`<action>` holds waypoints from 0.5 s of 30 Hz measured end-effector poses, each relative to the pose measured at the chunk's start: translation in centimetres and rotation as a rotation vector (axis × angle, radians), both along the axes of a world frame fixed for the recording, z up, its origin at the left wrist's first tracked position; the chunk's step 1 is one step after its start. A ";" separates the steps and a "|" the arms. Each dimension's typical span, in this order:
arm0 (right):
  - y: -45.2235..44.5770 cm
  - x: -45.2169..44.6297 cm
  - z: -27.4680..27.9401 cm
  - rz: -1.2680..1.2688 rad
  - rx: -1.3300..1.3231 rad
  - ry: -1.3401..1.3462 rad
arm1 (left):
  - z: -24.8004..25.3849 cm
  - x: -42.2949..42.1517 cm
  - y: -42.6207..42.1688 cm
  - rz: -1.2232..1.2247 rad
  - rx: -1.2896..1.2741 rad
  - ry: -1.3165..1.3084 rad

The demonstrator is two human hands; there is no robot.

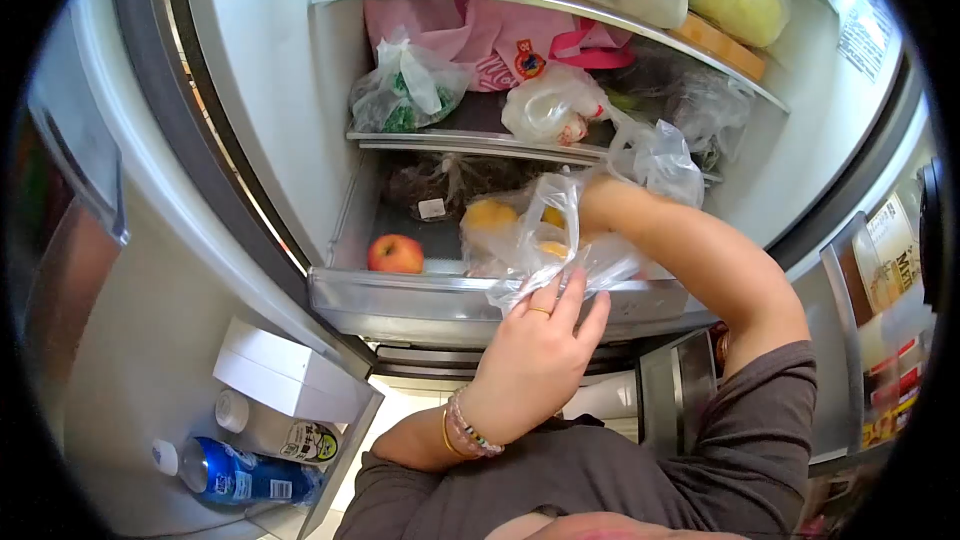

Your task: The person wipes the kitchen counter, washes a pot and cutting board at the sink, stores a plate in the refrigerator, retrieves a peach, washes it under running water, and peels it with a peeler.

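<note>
My left hand (540, 365), with a ring and bracelets, holds the gathered edge of a clear plastic bag (530, 255) at the front of the fridge drawer. Its fingers close on the film. Yellow-orange round fruit (492, 215) shows in and behind the bag. My right arm reaches into the drawer from the right. At the bag's far side, my right hand (600, 205) shows only near the wrist; its fingers are hidden by plastic. A red-yellow apple (396, 254) lies loose to the left in the drawer.
The pulled-out clear drawer (420, 300) has a raised front wall. Above it, a shelf (470, 140) carries several plastic bags and a pink bag (430, 30). A blue bottle (240, 470) and a white carton (280, 365) stand in the left door; packages (890, 360) fill the right door.
</note>
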State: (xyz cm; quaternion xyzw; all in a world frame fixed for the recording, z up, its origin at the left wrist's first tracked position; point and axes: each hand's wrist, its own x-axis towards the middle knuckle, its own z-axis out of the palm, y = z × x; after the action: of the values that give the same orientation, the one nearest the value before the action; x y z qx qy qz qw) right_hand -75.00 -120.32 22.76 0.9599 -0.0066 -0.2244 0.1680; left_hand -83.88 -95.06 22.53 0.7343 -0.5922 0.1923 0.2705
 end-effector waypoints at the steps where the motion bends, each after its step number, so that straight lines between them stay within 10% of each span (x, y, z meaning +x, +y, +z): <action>1: -0.1 -0.2 0.3 -0.012 0.010 0.021 | 0.0 0.0 -0.1 -0.012 -0.013 -0.006; 15: 2.6 -2.1 4.1 0.048 0.497 0.382 | 2.2 1.7 -1.1 0.202 -0.026 0.116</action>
State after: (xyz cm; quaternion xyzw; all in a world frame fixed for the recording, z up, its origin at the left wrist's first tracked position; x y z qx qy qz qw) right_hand -77.06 -117.68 26.88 0.9120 0.1027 -0.3913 -0.0682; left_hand -82.18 -96.13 24.74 0.7965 -0.4963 0.1834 0.2929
